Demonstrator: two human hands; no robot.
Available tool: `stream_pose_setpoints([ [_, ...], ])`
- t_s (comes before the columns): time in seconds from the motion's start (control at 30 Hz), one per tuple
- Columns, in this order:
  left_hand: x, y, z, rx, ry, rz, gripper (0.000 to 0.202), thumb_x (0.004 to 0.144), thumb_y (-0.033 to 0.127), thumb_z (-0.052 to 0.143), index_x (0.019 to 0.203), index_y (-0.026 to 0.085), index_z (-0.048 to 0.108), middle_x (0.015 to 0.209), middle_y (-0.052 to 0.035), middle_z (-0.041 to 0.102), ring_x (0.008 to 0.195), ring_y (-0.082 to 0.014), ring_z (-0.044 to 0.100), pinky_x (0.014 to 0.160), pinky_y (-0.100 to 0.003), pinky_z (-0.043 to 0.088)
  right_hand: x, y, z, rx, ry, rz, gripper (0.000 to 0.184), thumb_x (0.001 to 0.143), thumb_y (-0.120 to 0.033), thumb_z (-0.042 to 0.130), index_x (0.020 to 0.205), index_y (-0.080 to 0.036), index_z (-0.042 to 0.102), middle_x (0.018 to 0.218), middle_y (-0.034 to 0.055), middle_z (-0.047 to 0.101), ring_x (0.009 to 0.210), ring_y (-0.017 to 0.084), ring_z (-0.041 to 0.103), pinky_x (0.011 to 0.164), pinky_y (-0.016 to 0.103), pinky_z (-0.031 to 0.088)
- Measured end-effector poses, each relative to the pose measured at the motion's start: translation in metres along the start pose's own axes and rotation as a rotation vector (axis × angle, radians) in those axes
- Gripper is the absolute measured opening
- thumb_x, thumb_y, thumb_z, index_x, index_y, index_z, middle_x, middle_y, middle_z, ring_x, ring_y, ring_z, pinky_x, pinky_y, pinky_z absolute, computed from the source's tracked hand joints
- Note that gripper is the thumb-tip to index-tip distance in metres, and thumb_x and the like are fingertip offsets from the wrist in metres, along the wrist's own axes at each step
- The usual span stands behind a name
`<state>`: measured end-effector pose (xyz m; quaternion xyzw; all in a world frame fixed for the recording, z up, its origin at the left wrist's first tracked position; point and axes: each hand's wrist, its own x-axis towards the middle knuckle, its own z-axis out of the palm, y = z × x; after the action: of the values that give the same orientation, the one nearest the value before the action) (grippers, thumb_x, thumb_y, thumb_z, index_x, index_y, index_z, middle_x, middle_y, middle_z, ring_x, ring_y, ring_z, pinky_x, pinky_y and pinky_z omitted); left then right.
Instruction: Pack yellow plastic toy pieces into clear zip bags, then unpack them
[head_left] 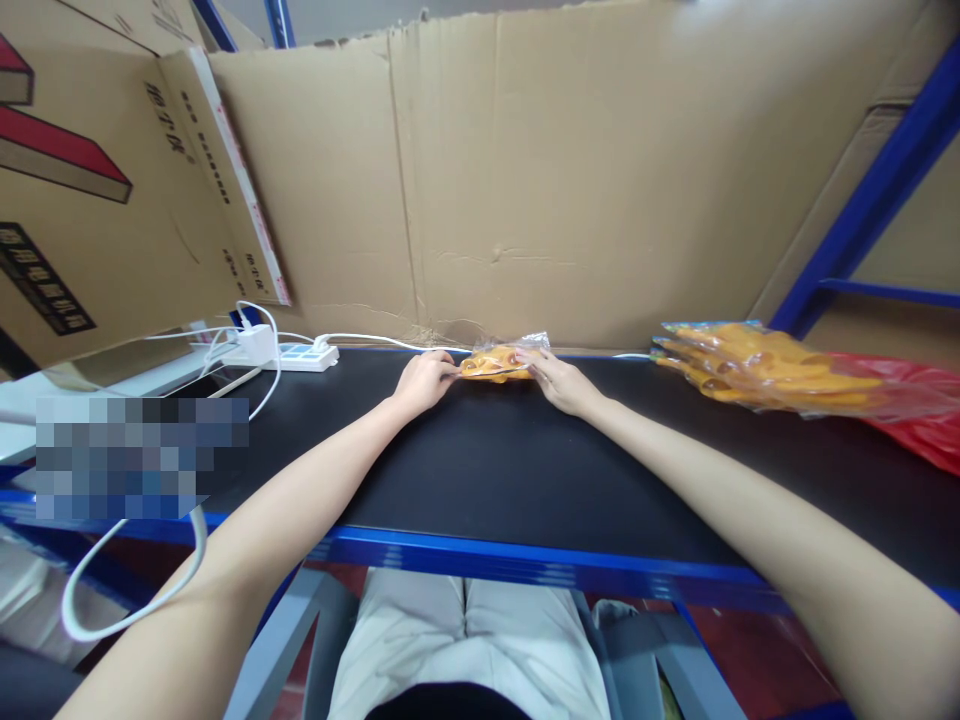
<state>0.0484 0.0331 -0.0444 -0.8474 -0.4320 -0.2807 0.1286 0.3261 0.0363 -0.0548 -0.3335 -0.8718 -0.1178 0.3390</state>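
Observation:
A small clear plastic packet with orange contents lies at the far edge of the black tabletop, against the cardboard wall. My left hand pinches its left end with curled fingers. My right hand grips its right end, fingers closed on the plastic. Both arms reach straight out across the table.
A stack of similar orange packets lies at the right on a red plastic bag. A white power strip with a charger and cables sits at the back left. Cardboard sheets wall the back. A blue shelf post stands right.

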Motion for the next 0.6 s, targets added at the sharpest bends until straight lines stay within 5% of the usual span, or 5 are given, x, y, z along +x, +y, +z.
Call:
stream_pose_setpoints([
  [0.13, -0.002, 0.001, -0.002, -0.002, -0.015, -0.026, 0.031, 0.075, 0.010, 0.049, 0.092, 0.022, 0.071, 0.096, -0.0028, 0.065, 0.086, -0.0187, 0.061, 0.076, -0.028, 0.046, 0.002, -0.005, -0.004, -0.129, -0.054, -0.182, 0.038, 0.091, -0.023, 0.040, 0.127, -0.018, 0.050, 0.128, 0.0106, 0.054, 0.124, 0.021, 0.044, 0.108, 0.053, 0.024],
  [0.3, -0.001, 0.003, -0.009, -0.063, -0.034, -0.091, 0.031, 0.073, 0.011, 0.048, 0.090, 0.023, 0.072, 0.094, -0.0023, 0.066, 0.087, -0.0182, 0.061, 0.078, -0.027, 0.047, 0.008, -0.010, -0.010, -0.266, -0.136, -0.348, 0.036, 0.090, -0.015, 0.039, 0.122, -0.020, 0.055, 0.125, 0.0083, 0.056, 0.125, 0.024, 0.043, 0.107, 0.061, 0.015],
  [0.47, 0.016, 0.010, -0.017, -0.197, 0.000, -0.275, 0.025, 0.078, 0.018, 0.050, 0.091, 0.021, 0.071, 0.079, -0.0047, 0.069, 0.075, -0.0182, 0.064, 0.070, -0.028, 0.048, 0.023, -0.008, -0.026, -0.359, -0.076, -0.210, 0.037, 0.086, -0.010, 0.040, 0.112, -0.022, 0.063, 0.113, 0.0065, 0.064, 0.116, 0.024, 0.052, 0.106, 0.062, 0.014],
  [0.6, 0.034, 0.021, -0.018, -0.584, -0.274, -0.485, 0.019, 0.082, 0.025, 0.052, 0.087, 0.014, 0.067, 0.063, -0.0044, 0.067, 0.040, -0.0103, 0.053, 0.044, -0.022, 0.042, 0.032, -0.012, -0.048, -0.491, -0.203, 0.070, 0.030, 0.083, -0.015, 0.046, 0.103, -0.020, 0.069, 0.102, 0.0082, 0.069, 0.099, 0.023, 0.062, 0.105, 0.055, 0.024],
])
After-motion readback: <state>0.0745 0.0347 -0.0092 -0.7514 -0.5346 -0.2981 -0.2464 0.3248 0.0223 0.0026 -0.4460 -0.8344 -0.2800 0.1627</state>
